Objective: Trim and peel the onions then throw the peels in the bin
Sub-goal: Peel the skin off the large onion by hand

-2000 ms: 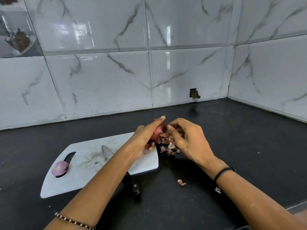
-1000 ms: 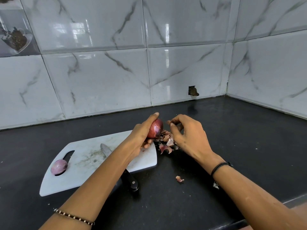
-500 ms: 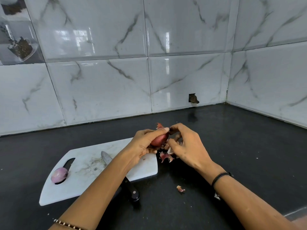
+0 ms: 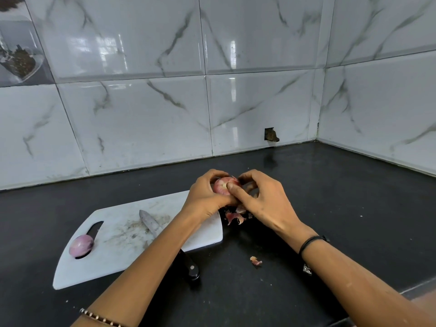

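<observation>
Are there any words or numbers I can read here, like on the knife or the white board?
None can be read.
The cutting board, the knife and the wall tiles show no writing.
The picture tile at top left shows only an image.
The charm on the right wristband is too small to tell.

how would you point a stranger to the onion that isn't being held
On the black counter lies a white cutting board. At its left end, on the handle slot, rests a pale purple onion. Unlike the redder onion being peeled, it lies alone.
</observation>
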The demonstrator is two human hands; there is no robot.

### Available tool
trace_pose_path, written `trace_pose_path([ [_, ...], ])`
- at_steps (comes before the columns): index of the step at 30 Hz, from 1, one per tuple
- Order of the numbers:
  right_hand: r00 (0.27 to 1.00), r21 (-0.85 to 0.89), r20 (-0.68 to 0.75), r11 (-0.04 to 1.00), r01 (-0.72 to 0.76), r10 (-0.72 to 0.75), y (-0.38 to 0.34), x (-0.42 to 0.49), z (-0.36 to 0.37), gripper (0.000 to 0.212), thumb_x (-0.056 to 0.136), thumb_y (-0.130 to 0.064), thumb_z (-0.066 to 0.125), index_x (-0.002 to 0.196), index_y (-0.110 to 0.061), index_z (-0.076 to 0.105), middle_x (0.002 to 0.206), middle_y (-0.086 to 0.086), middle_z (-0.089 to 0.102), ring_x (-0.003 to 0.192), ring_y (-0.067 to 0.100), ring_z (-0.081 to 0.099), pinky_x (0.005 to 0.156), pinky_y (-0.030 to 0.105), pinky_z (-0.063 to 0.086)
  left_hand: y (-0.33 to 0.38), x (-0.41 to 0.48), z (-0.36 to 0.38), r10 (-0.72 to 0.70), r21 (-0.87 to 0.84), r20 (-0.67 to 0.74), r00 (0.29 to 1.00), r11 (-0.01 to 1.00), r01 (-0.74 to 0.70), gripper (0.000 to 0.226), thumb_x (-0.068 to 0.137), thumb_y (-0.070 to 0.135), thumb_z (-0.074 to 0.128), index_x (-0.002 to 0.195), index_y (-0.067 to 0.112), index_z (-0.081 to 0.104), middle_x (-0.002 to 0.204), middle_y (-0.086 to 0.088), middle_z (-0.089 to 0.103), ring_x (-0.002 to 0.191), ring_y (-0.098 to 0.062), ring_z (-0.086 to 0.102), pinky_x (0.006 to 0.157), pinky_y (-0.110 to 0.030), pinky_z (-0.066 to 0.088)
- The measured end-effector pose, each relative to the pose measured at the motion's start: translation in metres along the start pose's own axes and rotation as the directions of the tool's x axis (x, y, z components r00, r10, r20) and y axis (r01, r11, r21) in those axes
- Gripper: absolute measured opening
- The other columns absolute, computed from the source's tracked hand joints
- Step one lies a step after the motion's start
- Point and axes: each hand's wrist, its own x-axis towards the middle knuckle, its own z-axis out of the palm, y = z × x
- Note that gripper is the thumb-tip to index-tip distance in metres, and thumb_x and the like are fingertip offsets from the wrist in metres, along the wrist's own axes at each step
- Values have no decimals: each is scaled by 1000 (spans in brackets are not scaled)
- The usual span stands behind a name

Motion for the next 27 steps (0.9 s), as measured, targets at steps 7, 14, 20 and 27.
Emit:
trace_pose_path([
  [7,998,-50,-41,998,36,-38,5,2,2,18,96,-38,67,97,-20,68,87,-10,69,81,3,64,68,13,48,3,-3,0,62,108,40,997,992,-66,67,58,25,98,116,28,65,112,11,66,103,-6,63,79,-12,52],
  [14,996,37,-77,999,-33,36,8,4,0,24,104,-29,55,91,-17,70,74,-1,68,71,13,65,66,31,53,4,-4,-1,67,114,52,996,991,-73,71,55,23,100,115,32,63,112,13,66,101,-3,64,80,-11,53],
  [20,990,84,-85,991,-104,111,10,5,1,27,105,-32,52,91,-14,67,75,5,72,66,20,68,69,42,57,5,-7,-2,63,97,65,996,993,-69,73,55,15,99,114,32,61,113,14,63,99,1,62,75,-7,50],
  [27,978,94,-114,982,-166,176,11,4,-1,23,106,-25,53,95,-10,66,78,9,72,53,0,64,54,20,53,5,-7,-3,32,58,77,997,998,-37,70,59,12,97,109,36,54,114,15,58,99,3,59,70,-2,46],
])
